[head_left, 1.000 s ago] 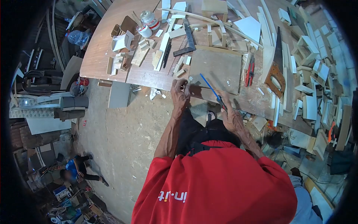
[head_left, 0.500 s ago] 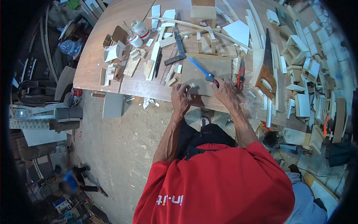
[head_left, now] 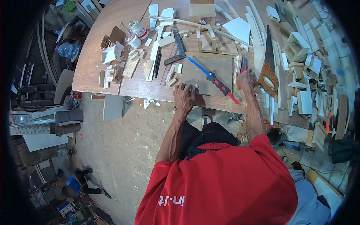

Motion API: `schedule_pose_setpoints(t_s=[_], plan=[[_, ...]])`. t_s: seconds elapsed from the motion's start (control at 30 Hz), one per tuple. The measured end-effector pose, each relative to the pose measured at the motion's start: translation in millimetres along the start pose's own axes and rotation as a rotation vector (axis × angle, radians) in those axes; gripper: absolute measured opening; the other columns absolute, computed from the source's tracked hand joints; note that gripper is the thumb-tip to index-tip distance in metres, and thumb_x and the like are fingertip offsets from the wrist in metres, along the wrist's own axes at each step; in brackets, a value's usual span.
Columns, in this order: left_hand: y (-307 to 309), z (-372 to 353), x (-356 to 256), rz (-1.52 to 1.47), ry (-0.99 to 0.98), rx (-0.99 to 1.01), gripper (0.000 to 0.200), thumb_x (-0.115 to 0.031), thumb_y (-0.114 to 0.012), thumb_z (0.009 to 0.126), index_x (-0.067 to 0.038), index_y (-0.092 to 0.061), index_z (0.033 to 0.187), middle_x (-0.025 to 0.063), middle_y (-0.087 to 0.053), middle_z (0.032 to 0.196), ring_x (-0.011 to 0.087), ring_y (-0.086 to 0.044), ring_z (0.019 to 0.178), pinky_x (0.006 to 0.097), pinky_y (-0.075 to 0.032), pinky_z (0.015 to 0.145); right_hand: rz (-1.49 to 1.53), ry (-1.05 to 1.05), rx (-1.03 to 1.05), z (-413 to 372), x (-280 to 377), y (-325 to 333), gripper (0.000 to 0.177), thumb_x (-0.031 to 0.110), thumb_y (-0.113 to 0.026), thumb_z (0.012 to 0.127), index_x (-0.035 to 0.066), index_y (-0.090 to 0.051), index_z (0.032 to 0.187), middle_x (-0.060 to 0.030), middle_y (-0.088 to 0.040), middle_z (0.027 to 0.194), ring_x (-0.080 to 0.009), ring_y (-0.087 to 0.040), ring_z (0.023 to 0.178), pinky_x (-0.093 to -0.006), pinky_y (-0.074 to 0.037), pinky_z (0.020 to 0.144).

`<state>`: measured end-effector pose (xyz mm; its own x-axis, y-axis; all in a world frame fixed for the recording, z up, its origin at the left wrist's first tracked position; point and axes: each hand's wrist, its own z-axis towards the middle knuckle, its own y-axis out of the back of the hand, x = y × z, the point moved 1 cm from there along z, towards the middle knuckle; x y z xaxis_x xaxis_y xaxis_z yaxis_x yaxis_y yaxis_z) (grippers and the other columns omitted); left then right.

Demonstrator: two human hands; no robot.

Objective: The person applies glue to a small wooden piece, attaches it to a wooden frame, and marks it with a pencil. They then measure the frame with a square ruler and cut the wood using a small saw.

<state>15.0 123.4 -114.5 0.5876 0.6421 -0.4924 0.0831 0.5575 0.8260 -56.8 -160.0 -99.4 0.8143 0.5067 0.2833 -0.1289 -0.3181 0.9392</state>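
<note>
My left hand rests at the table's front edge with its fingers curled down. What lies under them is hidden; a small pale wood piece is by its fingertips. To the right, my right hand is closed over the lower part of a red-and-dark hand tool, whose top end shows beyond the fingers. Between the hands, a small hacksaw with a blue front and a black-and-red handle lies slantwise across a flat brown board, its handle pointing towards me.
A wood-handled handsaw lies just right of my right hand. Farther back are a metal try square, glue jars and many wood offcuts. Small wooden boxes crowd the right side. Another person is at the lower left.
My right hand has let go of the small hacksaw, which now lies on the board, and has moved right to the red-and-dark tool. My left hand has barely moved.
</note>
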Motion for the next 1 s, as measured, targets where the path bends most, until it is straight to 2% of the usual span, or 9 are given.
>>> schedule_pose_setpoints(t_s=[0.1, 0.2, 0.3, 0.37, 0.4, 0.47, 0.53, 0.73, 1.0], plan=[[3.0, -1.2, -1.0, -0.014, -0.006, -0.01, 0.022, -0.023, -0.064, 0.083, -0.011, -0.064, 0.102, 0.0099, -0.058, 0.102, 0.0325, -0.05, 0.099, 0.0447, -0.043, 0.079, 0.017, -0.072, -0.001, -1.2, -0.9, -4.3, 0.042, 0.021, -0.052, 0.085, -0.009, -0.046, 0.114, -0.0293, -0.058, 0.109, -0.0431, -0.059, 0.101, -0.0496, -0.047, 0.089], [7.9, -1.5, -4.6, -0.027, 0.01, 0.01, 0.022, -0.022, -0.063, 0.084, -0.01, -0.064, 0.103, 0.0108, -0.058, 0.103, 0.0329, -0.05, 0.099, 0.0446, -0.043, 0.081, 0.121, -0.048, -0.117, -17.3, 0.6, 12.3, 0.04, 0.024, -0.051, 0.087, -0.008, -0.047, 0.11, -0.0297, -0.058, 0.109, -0.042, -0.059, 0.101, -0.0499, -0.047, 0.086], [10.4, -0.9, -8.6, -0.037, 0.031, 0.028, 0.02, -0.02, -0.064, 0.083, -0.008, -0.065, 0.099, 0.0125, -0.059, 0.101, 0.033, -0.05, 0.098, 0.0441, -0.042, 0.083, 0.341, 0.06, -0.06, -49.3, 8.2, 36.6, 0.036, 0.025, -0.05, 0.09, -0.008, -0.048, 0.105, -0.0313, -0.057, 0.109, -0.0413, -0.059, 0.099, -0.0489, -0.046, 0.08], [9.1, 1.3, -9.1, -0.043, 0.028, 0.022, 0.018, -0.018, -0.065, 0.083, -0.007, -0.066, 0.096, 0.0139, -0.059, 0.099, 0.033, -0.05, 0.097, 0.0434, -0.042, 0.085, 0.687, 0.194, 0.114, -79.4, 18.0, 44.4, 0.03, 0.022, -0.047, 0.091, -0.006, -0.047, 0.101, -0.0318, -0.058, 0.102, -0.0423, -0.059, 0.091, -0.0491, -0.045, 0.075], [7.8, 1.4, -8.0, -0.049, 0.023, 0.002, 0.017, -0.018, -0.064, 0.083, -0.007, -0.066, 0.095, 0.014, -0.059, 0.097, 0.0331, -0.051, 0.095, 0.0433, -0.042, 0.084, 0.689, 0.189, 0.112, -86.0, 11.0, 29.2, 0.03, 0.022, -0.047, 0.091, -0.006, -0.047, 0.101, -0.0318, -0.058, 0.102, -0.0423, -0.059, 0.091, -0.0491, -0.045, 0.075], [6.7, 1.5, -7.2, -0.052, 0.019, -0.014, 0.015, -0.017, -0.064, 0.083, -0.007, -0.067, 0.094, 0.014, -0.059, 0.095, 0.0331, -0.051, 0.094, 0.0432, -0.042, 0.083, 0.389, 0.824, 0.152, -102.7, 2.3, -13.5, 0.025, 0.02, -0.046, 0.092, -0.003, -0.047, 0.101, -0.0295, -0.061, 0.092, -0.0437, -0.061, 0.085, -0.0493, -0.047, 0.073], [6.3, 3.9, -7.0, -0.1, 0.03, -0.013, 0.013, -0.015, -0.064, 0.083, -0.007, -0.066, 0.092, 0.0141, -0.06, 0.091, 0.0335, -0.051, 0.092, 0.0428, -0.042, 0.082, 0.439, 0.459, 0.31, -133.2, 35.1, 9.0, 0.023, 0.02, -0.046, 0.092, -0.002, -0.05, 0.101, -0.0278, -0.063, 0.084, -0.0445, -0.063, 0.082, -0.051, -0.048, 0.072], [2.7, 4.4, -6.9, -0.07, 0.031, -0.058, 0.009, -0.011, -0.065, 0.08, -0.006, -0.067, 0.087, 0.0141, -0.059, 0.088, 0.0342, -0.052, 0.089, 0.0426, -0.042, 0.08, 0.234, 0.52, 0.281, -143.8, 56.6, -30.6, 0.027, 0.022, -0.045, 0.093, -0.003, -0.051, 0.1, -0.0259, -0.065, 0.079, -0.044, -0.065, 0.077, -0.052, -0.049, 0.07], [-3.7, 4.6, -0.5, -0.105, 0.003, -0.082, 0.009, -0.009, -0.064, 0.076, -0.005, -0.063, 0.085, 0.0146, -0.054, 0.088, 0.0346, -0.05, 0.087, 0.0441, -0.042, 0.075, 0.187, 0.533, 0.328, -143.8, 70.1, -20.0, 0.026, 0.019, -0.045, 0.092, -0.005, -0.05, 0.099, -0.0269, -0.064, 0.076, -0.043, -0.065, 0.076, -0.0506, -0.051, 0.068]])
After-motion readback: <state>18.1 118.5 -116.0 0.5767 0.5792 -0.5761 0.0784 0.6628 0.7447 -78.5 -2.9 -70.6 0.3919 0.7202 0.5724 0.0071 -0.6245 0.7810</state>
